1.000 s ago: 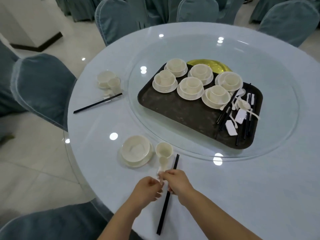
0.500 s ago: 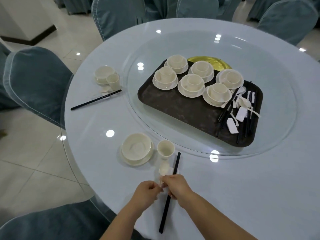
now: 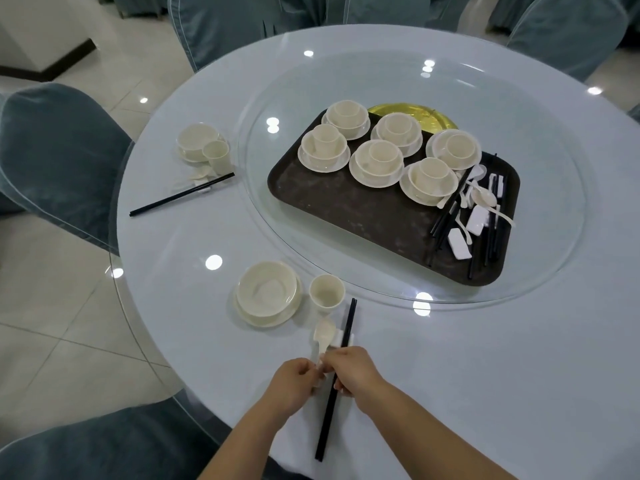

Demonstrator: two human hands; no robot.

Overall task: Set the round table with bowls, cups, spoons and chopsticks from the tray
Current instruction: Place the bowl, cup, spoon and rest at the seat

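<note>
A round worktop (image 3: 485, 358) under a pale blue cloth is filling most of the frame, with a clear glass turntable (image 3: 263, 209) sitting on its middle and catching ceiling-light reflections; glossy cream floor tiles (image 3: 52, 306) are showing at the left, and chairs in blue-grey velvety covers (image 3: 59, 157) are ringing the worktop. On the turntable a dark, scuffed rectangular tray (image 3: 346, 206) is carrying six cream sets of cup in bowl on saucer (image 3: 377, 162), with loose black chopsticks, white spoons and rests (image 3: 481, 216) piling at its right end (a gold disc (image 3: 426, 117) is peeking out behind it). In the lower centre a smooth cream bowl (image 3: 266, 292) on its saucer is sitting just beside a small cup (image 3: 326, 292). Below them the left hand (image 3: 294, 382) and right hand (image 3: 353, 370) are meeting with curled fingers, pinching the handle of a white spoon (image 3: 324, 333); slim black chopsticks (image 3: 334, 379) are lying under the right hand on a white rest (image 3: 349, 337). Another finished setting (image 3: 202, 148) is lying at the upper left.
</note>
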